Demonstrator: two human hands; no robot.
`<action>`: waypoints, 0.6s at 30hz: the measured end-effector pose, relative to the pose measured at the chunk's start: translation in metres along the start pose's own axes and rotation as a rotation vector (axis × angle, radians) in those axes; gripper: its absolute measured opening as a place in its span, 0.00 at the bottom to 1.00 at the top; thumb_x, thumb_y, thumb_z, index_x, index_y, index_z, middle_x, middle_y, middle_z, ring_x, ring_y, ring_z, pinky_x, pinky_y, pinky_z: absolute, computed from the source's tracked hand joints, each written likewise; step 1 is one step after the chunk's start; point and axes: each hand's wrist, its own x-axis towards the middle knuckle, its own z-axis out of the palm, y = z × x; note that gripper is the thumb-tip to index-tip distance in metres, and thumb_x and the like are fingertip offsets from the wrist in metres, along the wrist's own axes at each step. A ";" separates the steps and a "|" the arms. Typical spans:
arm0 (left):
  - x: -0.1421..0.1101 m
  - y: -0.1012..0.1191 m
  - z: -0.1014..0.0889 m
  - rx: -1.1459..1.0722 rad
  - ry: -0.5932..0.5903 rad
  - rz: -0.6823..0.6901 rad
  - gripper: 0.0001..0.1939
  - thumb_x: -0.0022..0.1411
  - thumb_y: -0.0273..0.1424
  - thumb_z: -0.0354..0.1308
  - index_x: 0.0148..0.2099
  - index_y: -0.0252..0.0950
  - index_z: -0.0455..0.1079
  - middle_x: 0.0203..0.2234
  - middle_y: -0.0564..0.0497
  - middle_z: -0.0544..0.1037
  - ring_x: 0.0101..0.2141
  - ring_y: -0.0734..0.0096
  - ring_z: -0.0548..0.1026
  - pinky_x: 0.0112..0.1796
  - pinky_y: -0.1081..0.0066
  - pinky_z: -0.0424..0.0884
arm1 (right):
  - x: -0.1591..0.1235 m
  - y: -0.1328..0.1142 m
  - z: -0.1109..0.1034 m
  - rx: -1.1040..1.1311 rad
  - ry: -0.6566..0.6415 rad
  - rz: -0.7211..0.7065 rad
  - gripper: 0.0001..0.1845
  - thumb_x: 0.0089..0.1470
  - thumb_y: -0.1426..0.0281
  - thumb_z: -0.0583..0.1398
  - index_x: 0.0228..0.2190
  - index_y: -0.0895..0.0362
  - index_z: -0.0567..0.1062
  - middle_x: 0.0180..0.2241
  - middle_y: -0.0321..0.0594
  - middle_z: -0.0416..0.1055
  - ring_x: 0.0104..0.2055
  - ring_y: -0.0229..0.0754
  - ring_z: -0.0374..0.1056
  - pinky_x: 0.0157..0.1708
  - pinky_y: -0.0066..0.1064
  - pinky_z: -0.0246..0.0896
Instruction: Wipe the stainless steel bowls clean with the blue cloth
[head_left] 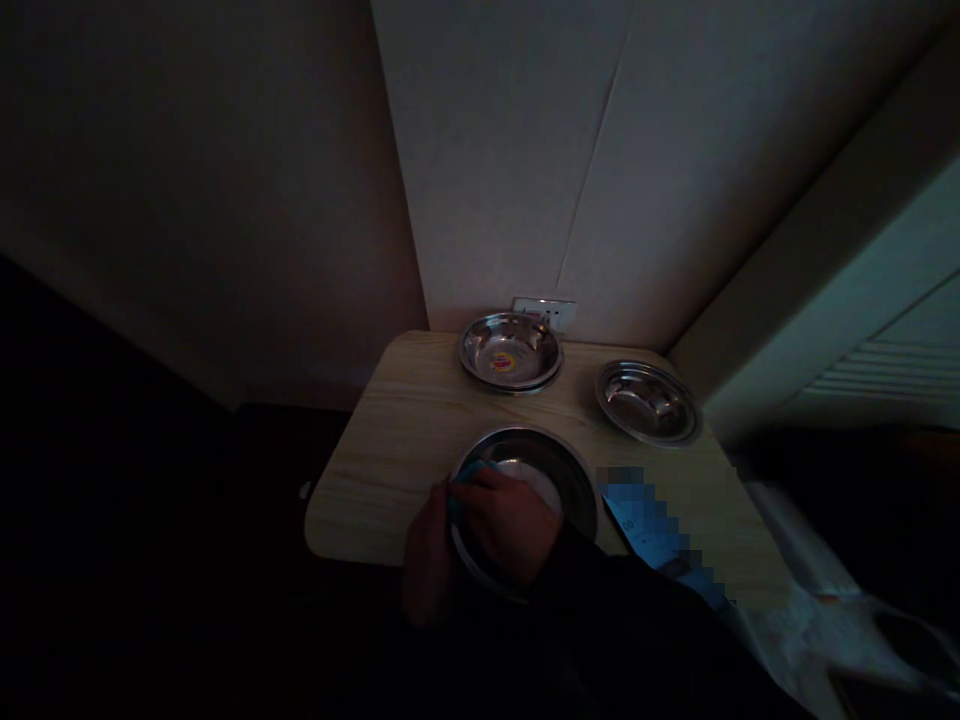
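Note:
A wide stainless steel bowl (pixel 581 490) rests at the front of the small wooden table. My right hand (pixel 514 525) reaches over it with fingers closed on a blue-green cloth (pixel 471 470), which is pressed against the left part of the rim. On the outer left side, my left hand (pixel 426 560) grips that same rim. Its fingers are dim and partly hidden, close to the cloth. Much of the bowl's near side lies behind my right hand and dark sleeve.
Stacked metal bowls (pixel 510 352) with a sticker inside stand at the back by a wall socket (pixel 559 312). More stacked bowls (pixel 649 405) are at the right. A partly blurred phone (pixel 649 530) lies right of the front bowl on the pale wooden table (pixel 367 480).

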 end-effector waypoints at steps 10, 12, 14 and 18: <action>-0.003 0.004 0.006 -0.032 -0.101 -0.046 0.26 0.57 0.44 0.53 0.52 0.32 0.69 0.50 0.42 0.74 0.51 0.57 0.70 0.51 0.61 0.64 | 0.012 0.004 -0.006 -0.112 0.011 0.135 0.16 0.59 0.69 0.51 0.47 0.50 0.72 0.44 0.41 0.71 0.42 0.39 0.69 0.42 0.27 0.61; -0.003 0.004 0.006 -0.011 -0.131 -0.021 0.26 0.57 0.43 0.54 0.53 0.33 0.68 0.50 0.43 0.74 0.51 0.57 0.70 0.52 0.61 0.63 | 0.015 0.007 -0.011 -0.144 0.000 0.152 0.15 0.59 0.69 0.52 0.45 0.50 0.72 0.43 0.41 0.72 0.41 0.39 0.70 0.41 0.27 0.61; -0.004 0.005 0.007 0.014 -0.142 0.012 0.26 0.58 0.42 0.53 0.54 0.33 0.68 0.49 0.43 0.74 0.51 0.57 0.70 0.51 0.61 0.64 | 0.022 0.014 -0.017 -0.189 0.025 0.214 0.15 0.60 0.70 0.50 0.45 0.52 0.72 0.42 0.44 0.71 0.40 0.42 0.71 0.39 0.31 0.62; -0.008 0.008 0.010 0.073 -0.133 0.069 0.25 0.59 0.42 0.51 0.54 0.33 0.68 0.50 0.43 0.74 0.52 0.57 0.69 0.52 0.62 0.63 | 0.032 0.019 -0.023 -0.267 0.085 0.315 0.18 0.60 0.73 0.46 0.46 0.59 0.70 0.43 0.52 0.69 0.38 0.48 0.71 0.35 0.36 0.64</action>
